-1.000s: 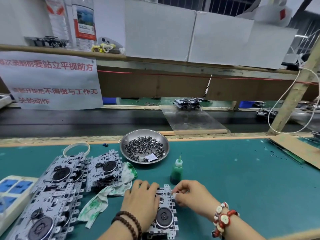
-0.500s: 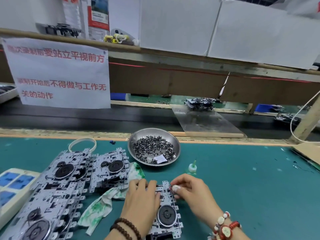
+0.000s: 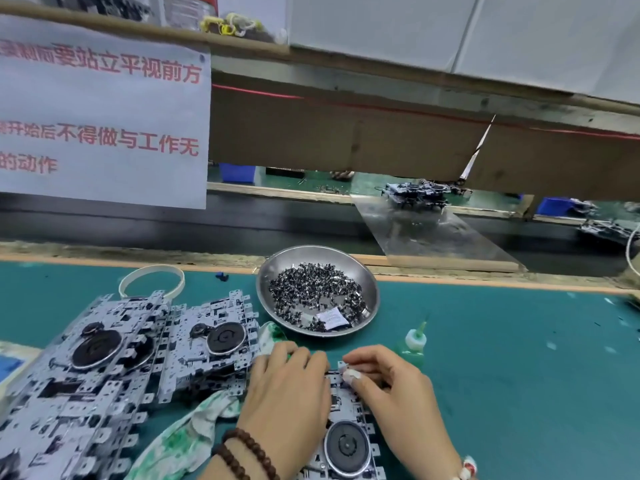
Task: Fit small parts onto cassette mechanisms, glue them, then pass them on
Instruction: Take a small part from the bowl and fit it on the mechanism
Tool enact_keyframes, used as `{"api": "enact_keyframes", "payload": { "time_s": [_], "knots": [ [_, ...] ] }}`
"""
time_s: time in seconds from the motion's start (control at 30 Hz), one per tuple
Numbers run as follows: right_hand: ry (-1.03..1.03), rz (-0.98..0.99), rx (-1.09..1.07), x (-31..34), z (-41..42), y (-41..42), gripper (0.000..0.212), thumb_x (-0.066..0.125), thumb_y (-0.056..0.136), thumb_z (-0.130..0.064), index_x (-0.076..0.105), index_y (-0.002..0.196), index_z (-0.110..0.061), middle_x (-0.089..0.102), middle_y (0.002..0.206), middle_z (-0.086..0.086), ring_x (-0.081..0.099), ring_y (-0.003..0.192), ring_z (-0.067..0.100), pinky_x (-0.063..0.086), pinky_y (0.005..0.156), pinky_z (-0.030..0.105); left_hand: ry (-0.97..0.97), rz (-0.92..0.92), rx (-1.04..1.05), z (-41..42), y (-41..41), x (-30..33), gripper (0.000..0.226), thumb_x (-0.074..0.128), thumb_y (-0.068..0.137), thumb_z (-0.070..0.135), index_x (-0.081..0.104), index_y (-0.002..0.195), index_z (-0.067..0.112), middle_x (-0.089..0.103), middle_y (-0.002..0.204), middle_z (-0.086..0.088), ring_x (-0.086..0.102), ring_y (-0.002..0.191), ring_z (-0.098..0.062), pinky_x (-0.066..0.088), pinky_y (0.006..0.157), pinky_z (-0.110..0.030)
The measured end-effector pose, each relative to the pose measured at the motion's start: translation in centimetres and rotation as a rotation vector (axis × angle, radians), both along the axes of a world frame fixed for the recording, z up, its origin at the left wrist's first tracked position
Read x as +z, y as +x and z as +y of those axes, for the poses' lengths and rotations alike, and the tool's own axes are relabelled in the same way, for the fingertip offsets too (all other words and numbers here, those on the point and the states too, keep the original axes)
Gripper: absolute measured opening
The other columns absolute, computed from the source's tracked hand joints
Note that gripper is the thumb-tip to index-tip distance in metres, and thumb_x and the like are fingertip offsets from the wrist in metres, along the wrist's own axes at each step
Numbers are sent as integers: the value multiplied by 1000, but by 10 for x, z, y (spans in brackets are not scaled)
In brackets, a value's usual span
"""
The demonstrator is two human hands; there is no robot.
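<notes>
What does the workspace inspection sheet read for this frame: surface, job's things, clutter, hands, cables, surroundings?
Surface: green mat.
Job's things: mechanism under both hands; stacked mechanisms at left; metal bowl of small parts; glue bottle upright.
Clutter: stained rag, white ring.
Hands: left hand rests on the mechanism; right hand fingers curled at its top edge.
Cables: white cable at right edge.
Surroundings: conveyor belt, paper sign.
</notes>
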State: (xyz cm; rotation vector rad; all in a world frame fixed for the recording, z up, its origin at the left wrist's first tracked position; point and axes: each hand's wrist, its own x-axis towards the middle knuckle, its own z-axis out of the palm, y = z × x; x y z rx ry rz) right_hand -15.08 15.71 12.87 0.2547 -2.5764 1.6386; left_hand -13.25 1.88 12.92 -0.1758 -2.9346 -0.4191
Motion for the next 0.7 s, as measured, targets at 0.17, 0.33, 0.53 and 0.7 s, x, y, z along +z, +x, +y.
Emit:
{"api": "enact_keyframes", "payload": {
  "time_s": [0.17, 0.33, 0.53, 0.7],
  "knots": [
    [-46, -12, -35, -4, 2, -2, 30, 70, 78, -2, 67, 65, -28, 68, 69, -7, 56, 57, 1, 46, 53, 11, 50, 49, -95, 1, -4, -3, 18, 17, 99, 37, 34, 106, 33, 42, 105, 15, 41, 101, -8, 23, 95, -23],
    [4, 13, 6, -3, 5, -1, 30, 69, 80, -4, 65, 68, -32, 68, 67, -11, 55, 55, 0, 43, 58, 9, 150, 62, -131, -2, -4, -8, 20, 24, 97, 43, 35, 113, 42, 42, 109, 24, 39, 104, 1, 18, 91, -16],
    [89, 37, 8, -3, 9, 0, 24, 68, 80, -7, 65, 69, -28, 67, 70, -16, 57, 59, 0, 42, 58, 9, 197, 64, -115, -6, -1, -10, 12, 24, 97, 42, 34, 104, 43, 41, 100, 24, 38, 97, 5, 13, 87, -14],
    [132, 32, 33, -4, 6, 2, 21, 69, 79, -9, 66, 68, -27, 66, 83, -17, 61, 77, 2, 47, 71, 17, 189, 71, -64, -6, 2, -10, 9, 22, 96, 42, 31, 100, 44, 43, 101, 24, 40, 98, 5, 11, 84, -18]
  ]
}}
